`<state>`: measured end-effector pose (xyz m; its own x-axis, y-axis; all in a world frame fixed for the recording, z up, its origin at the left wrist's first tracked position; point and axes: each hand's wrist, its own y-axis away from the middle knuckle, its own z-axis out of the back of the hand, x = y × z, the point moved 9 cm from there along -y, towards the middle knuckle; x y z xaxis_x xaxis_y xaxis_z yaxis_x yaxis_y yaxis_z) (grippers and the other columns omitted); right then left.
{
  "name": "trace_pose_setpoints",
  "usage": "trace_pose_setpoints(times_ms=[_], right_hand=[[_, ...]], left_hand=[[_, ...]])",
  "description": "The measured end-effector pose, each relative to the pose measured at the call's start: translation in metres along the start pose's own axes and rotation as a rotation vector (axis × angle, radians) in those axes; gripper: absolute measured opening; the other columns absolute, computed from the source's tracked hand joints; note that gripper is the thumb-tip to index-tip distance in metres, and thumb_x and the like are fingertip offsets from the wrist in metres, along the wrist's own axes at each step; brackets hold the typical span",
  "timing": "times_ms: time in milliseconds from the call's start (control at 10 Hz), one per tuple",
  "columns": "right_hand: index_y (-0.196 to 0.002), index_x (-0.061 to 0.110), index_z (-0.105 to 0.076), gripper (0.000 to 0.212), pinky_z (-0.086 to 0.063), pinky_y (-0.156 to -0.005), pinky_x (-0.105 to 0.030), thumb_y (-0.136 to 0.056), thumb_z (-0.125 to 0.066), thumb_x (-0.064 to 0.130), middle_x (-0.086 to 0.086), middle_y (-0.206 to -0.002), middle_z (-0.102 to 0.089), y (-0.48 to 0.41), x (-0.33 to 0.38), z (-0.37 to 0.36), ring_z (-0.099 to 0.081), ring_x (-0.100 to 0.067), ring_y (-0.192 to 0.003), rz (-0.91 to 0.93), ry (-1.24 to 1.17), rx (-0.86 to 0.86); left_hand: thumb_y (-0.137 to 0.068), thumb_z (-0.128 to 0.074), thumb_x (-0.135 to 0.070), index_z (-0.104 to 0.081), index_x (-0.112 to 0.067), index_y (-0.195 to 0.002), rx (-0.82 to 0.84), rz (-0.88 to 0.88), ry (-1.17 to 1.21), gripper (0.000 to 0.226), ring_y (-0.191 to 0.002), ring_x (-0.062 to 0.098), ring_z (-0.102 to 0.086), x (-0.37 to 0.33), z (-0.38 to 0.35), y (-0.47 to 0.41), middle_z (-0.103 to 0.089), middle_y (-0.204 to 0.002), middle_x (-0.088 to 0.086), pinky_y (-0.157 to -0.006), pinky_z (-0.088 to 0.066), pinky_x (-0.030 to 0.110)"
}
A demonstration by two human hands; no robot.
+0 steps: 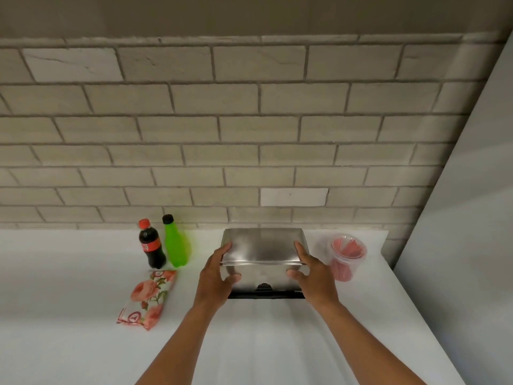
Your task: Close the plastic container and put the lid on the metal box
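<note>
On the white worktop, a floral packet lies at the left, with a cola bottle and a green bottle just beyond it. At centre, the left hand and right hand grip the steel lid by its ends, fingers curled around it, apparently seated on the metal box. The plastic container stands right, seemingly lidded.

Both forearms are cut off by the bottom edge. The left hand and right hand cover the side ends of the metal box; its inside is hidden under the lid. Print on the floral packet and cola bottle label is too small to read
</note>
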<state>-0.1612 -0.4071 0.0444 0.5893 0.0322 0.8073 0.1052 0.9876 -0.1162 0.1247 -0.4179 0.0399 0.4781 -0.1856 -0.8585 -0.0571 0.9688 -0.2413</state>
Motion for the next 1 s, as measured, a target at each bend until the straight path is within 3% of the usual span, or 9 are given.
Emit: trace_pose_setpoints(times_ms=[600, 700, 800, 900, 1000], right_hand=[[-0.155, 0.045, -0.042, 0.075, -0.042, -0.1, -0.022, -0.093, -0.078, 0.026, -0.005, -0.142, -0.066, -0.003, 0.003, -0.002, -0.06, -0.022, -0.132, -0.002, -0.007, -0.011], [-0.155, 0.046, -0.041, 0.074, -0.042, -0.113, -0.032, -0.093, -0.078, 0.031, -0.009, -0.155, -0.055, 0.0, 0.006, 0.0, -0.05, -0.023, -0.144, -0.018, 0.016, -0.013], [-0.159, 0.047, -0.036, 0.077, -0.036, -0.12, -0.038, -0.094, -0.076, 0.038, -0.006, -0.168, -0.036, 0.007, 0.011, 0.004, -0.036, -0.023, -0.154, -0.054, 0.134, -0.003], [-0.164, 0.042, -0.027, 0.081, -0.035, -0.121, -0.039, -0.096, -0.073, 0.043, -0.005, -0.172, -0.026, 0.022, 0.021, 0.003, -0.029, -0.026, -0.157, -0.047, 0.273, 0.021], [-0.164, 0.032, -0.032, 0.074, -0.036, -0.12, -0.038, -0.099, -0.066, 0.04, -0.007, -0.171, -0.03, 0.041, 0.041, 0.004, -0.035, -0.031, -0.151, 0.03, 0.409, -0.04]], left_hand=[[-0.078, -0.085, -0.007, -0.044, -0.037, -0.151, 0.02, -0.034, -0.016, 0.089, -0.135, 0.002, -0.048, 0.002, 0.001, -0.009, -0.052, -0.149, -0.016, -0.114, -0.044, 0.034], [-0.078, -0.087, -0.014, -0.031, -0.043, -0.155, 0.061, -0.027, -0.081, 0.1, -0.145, 0.012, -0.039, -0.001, 0.001, -0.002, -0.042, -0.159, -0.009, -0.117, -0.041, 0.039], [-0.076, -0.089, -0.031, -0.011, -0.065, -0.15, 0.067, 0.016, -0.175, 0.113, -0.154, 0.016, -0.025, -0.006, 0.006, 0.008, -0.022, -0.169, -0.008, -0.114, -0.04, 0.04], [-0.074, -0.088, -0.043, -0.001, -0.077, -0.143, 0.032, 0.039, -0.219, 0.117, -0.154, 0.016, -0.024, -0.011, 0.018, 0.025, -0.012, -0.17, -0.013, -0.106, -0.047, 0.043], [-0.074, -0.086, -0.049, -0.002, -0.073, -0.147, 0.037, 0.006, -0.244, 0.113, -0.154, 0.017, -0.023, -0.014, 0.029, 0.038, -0.012, -0.171, -0.009, -0.104, -0.049, 0.042]])
